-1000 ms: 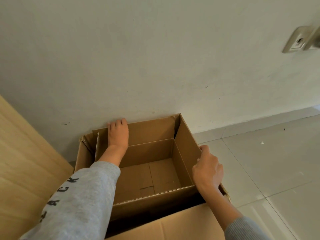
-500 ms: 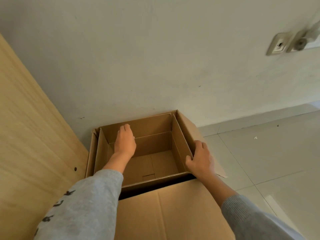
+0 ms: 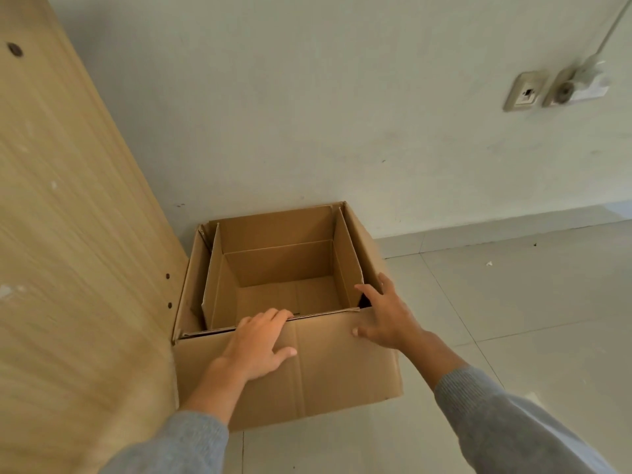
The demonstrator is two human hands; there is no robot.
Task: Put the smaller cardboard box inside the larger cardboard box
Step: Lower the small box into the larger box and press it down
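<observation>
Where tiled floor (image 3: 513, 319) meets wall (image 3: 307, 114): nested boxes; both hands flat, unclenched.

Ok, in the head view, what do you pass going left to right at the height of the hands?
Wooden panel → left hand flat on the larger cardboard box's near flap → right hand at that box's right corner → tiled floor. The smaller cardboard box sits inside, just beyond the hands.
</observation>
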